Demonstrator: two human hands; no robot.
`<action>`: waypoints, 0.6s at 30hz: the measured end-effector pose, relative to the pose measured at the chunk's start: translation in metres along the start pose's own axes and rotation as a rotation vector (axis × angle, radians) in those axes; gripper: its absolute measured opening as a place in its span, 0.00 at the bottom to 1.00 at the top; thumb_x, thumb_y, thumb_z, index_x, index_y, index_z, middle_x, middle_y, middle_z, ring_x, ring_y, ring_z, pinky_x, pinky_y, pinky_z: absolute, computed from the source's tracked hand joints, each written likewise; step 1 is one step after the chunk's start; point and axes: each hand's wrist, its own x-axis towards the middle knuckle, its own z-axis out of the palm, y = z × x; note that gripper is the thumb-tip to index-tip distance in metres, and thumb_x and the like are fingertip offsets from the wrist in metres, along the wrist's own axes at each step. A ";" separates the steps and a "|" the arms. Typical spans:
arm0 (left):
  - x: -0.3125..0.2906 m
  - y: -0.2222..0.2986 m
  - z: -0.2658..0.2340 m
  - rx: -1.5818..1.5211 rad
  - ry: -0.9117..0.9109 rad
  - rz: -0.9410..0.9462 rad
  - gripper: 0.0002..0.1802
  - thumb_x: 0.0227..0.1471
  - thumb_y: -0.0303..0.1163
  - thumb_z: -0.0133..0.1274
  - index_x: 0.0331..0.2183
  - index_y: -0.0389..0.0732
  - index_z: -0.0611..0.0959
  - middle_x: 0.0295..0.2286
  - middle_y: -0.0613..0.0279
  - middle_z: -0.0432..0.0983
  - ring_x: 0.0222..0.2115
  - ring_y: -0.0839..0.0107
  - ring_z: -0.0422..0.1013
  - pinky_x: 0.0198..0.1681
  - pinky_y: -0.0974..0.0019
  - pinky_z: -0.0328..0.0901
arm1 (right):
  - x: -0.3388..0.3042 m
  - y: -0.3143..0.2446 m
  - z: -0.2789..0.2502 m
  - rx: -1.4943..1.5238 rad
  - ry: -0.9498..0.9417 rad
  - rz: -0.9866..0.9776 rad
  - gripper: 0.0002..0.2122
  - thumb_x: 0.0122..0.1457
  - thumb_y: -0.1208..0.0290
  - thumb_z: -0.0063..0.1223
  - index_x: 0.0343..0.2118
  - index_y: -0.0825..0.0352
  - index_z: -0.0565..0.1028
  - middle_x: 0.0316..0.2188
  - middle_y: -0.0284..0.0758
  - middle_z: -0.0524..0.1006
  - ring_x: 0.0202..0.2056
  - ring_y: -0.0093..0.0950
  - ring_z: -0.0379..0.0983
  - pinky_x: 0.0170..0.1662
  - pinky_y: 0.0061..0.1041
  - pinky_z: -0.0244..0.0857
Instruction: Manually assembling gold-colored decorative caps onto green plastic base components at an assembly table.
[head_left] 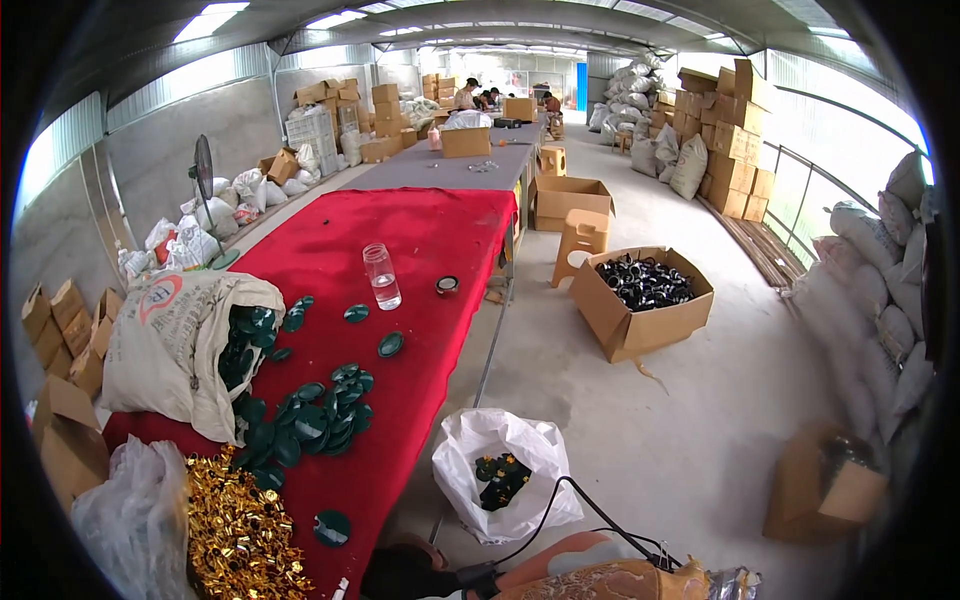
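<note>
Neither of my hands shows; at the lower edge are only a dark shape, a bit of skin and some patterned tan cloth [610, 580], which I cannot sort out. Closest to that edge, on the red cloth [430, 260] of the long table, lies a heap of small shiny gold pieces [240, 530]. Dark green oval discs [315, 420] spill out of a tipped white woven sack [165, 350]. One green disc [332, 528] lies apart near the gold heap. On the floor right of the table, a white bag [545, 450] holds green discs with gold bits [500, 480].
A clear bottle [381, 277] and a tape roll [447, 285] stand on the cloth. Right of the table are a carton of black parts [640, 285], a stool [580, 240] and stacked sacks [870, 270]. A black cable [545, 505] crosses near the bag. People sit far back.
</note>
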 end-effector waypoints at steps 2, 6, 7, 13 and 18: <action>-0.013 0.006 0.022 0.019 0.034 -0.002 0.23 0.71 0.48 0.44 0.55 0.43 0.78 0.43 0.60 0.79 0.45 0.66 0.74 0.47 0.63 0.72 | -0.002 0.008 0.010 0.079 0.067 -0.051 0.12 0.63 0.64 0.59 0.44 0.65 0.81 0.34 0.47 0.83 0.32 0.47 0.81 0.33 0.38 0.75; 0.020 -0.008 -0.034 0.010 -0.165 0.033 0.22 0.71 0.47 0.43 0.55 0.42 0.78 0.44 0.61 0.79 0.44 0.68 0.74 0.45 0.64 0.72 | -0.009 -0.004 -0.001 -0.048 0.065 0.022 0.12 0.63 0.62 0.58 0.43 0.64 0.78 0.33 0.45 0.81 0.35 0.44 0.81 0.38 0.41 0.74; 0.014 -0.002 -0.012 -0.123 -0.277 -0.006 0.22 0.71 0.46 0.43 0.55 0.41 0.77 0.44 0.61 0.79 0.44 0.68 0.74 0.44 0.65 0.71 | -0.016 -0.007 -0.002 -0.057 0.084 0.043 0.12 0.63 0.62 0.58 0.43 0.64 0.78 0.33 0.45 0.81 0.35 0.44 0.81 0.38 0.41 0.74; -0.035 0.001 0.008 -0.172 -0.236 0.098 0.24 0.71 0.49 0.44 0.54 0.39 0.77 0.43 0.61 0.80 0.43 0.67 0.74 0.45 0.65 0.70 | -0.001 -0.026 0.011 -0.085 0.147 -0.202 0.10 0.63 0.62 0.55 0.39 0.63 0.79 0.30 0.45 0.81 0.33 0.48 0.80 0.36 0.45 0.74; -0.028 -0.002 0.038 -0.034 -0.043 0.034 0.21 0.69 0.51 0.48 0.44 0.42 0.80 0.36 0.67 0.80 0.33 0.74 0.74 0.35 0.69 0.68 | -0.025 -0.030 0.010 -0.447 0.136 -0.057 0.13 0.62 0.60 0.61 0.44 0.61 0.80 0.34 0.44 0.83 0.32 0.44 0.82 0.32 0.39 0.76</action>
